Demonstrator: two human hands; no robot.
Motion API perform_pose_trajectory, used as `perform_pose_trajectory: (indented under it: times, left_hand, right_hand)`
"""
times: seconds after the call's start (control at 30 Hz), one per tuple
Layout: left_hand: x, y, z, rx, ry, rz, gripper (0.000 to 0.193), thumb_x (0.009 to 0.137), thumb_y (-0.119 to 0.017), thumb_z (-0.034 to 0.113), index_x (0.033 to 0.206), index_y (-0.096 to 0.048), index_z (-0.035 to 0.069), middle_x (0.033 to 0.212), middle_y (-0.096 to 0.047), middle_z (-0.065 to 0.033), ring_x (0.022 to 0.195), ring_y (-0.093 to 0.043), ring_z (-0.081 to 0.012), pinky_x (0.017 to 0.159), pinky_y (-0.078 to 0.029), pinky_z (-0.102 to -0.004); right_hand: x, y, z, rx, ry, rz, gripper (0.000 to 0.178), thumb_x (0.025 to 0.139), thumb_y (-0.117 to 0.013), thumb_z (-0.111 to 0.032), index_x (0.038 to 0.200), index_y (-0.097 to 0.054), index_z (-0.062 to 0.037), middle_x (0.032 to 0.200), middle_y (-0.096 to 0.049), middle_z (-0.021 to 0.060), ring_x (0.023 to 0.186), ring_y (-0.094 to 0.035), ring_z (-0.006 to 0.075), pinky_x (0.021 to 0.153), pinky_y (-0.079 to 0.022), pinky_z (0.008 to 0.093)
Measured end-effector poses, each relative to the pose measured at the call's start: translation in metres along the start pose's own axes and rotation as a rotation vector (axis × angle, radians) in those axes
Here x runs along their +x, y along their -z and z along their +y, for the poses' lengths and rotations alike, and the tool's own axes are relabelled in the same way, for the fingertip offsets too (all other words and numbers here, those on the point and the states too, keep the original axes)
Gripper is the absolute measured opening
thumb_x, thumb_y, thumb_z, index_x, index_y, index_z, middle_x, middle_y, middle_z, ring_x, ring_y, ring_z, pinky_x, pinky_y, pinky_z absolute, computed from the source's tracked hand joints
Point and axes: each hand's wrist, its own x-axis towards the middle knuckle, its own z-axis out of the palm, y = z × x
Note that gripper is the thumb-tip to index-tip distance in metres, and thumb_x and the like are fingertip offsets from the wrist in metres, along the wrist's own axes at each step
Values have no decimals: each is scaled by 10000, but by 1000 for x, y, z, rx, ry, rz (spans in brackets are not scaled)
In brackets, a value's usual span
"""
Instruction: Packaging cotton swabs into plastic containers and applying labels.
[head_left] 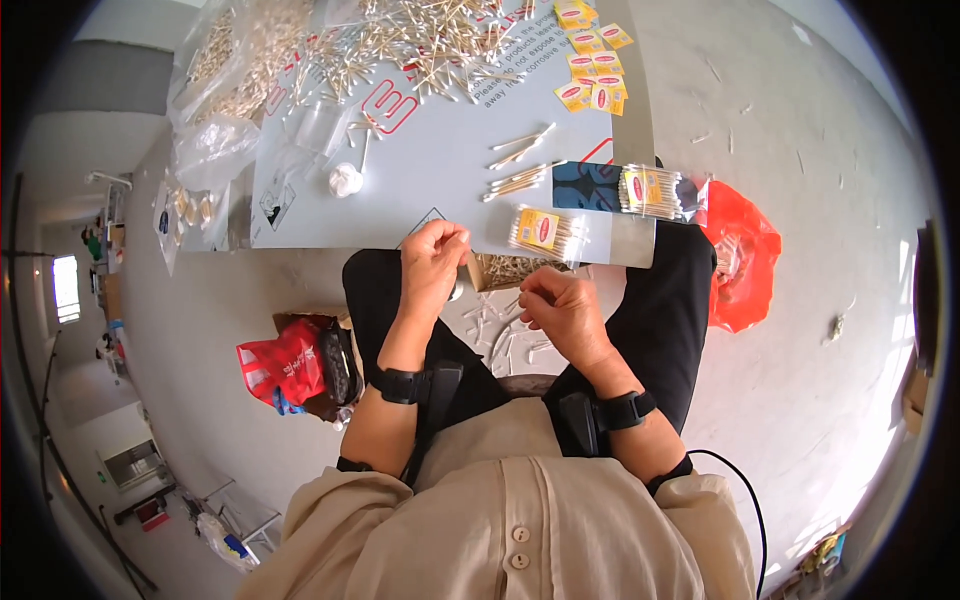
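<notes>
My left hand [432, 265] is at the table's front edge, its fingers curled and pinched together. Lower and to the right, over the gap between my knees, my right hand [562, 308] is also closed, thumb against fingers. Whatever either pinch may hold is hidden or too small to make out. Just beyond my right hand, a clear packet of cotton swabs [541, 232] with a yellow label lies at the table edge. Another labelled swab packet [650, 192] lies farther right. Several loose cotton swabs [520, 178] lie in a small row behind the nearer packet.
A large swab heap [425, 55] covers the table's [430, 170] far side, beside a clear bag of swabs [215, 80]. Yellow labels [597, 82] lie far right. A white cotton ball [346, 180] sits left. Red bags [750, 275] flank my legs; an open box [510, 270] is below.
</notes>
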Motion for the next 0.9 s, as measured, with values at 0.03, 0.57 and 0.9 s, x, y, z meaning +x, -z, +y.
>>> perform_pose_trajectory:
  times: [0.03,0.57,0.9]
  left_hand:
    - [7,-3,-4,19,-70,-8,114,892,-645,97,862,-640,-14,712,-610,-6,596,-533,-70,526,-411,-219]
    - [70,-29,-1,638,-563,4,110,772,-648,-22,828,-568,27,795,-574,-113,710,-597,-284,636,-475,-392]
    - [11,-29,44,487,-621,-408,133,824,-619,-39,847,-496,6,795,-556,-111,710,-570,-266,652,-467,-349]
  right_hand:
    - [1,-1,3,-16,37,1,61,870,-632,-13,917,-614,22,742,-645,34,646,-640,82,557,-520,219]
    - [5,-2,-6,19,98,-9,108,864,-641,-33,823,-555,18,643,-608,65,586,-627,117,518,-480,263]
    - [4,19,-21,658,106,490,280,897,-677,-115,1126,-619,35,716,-623,21,587,-511,50,531,-401,188]
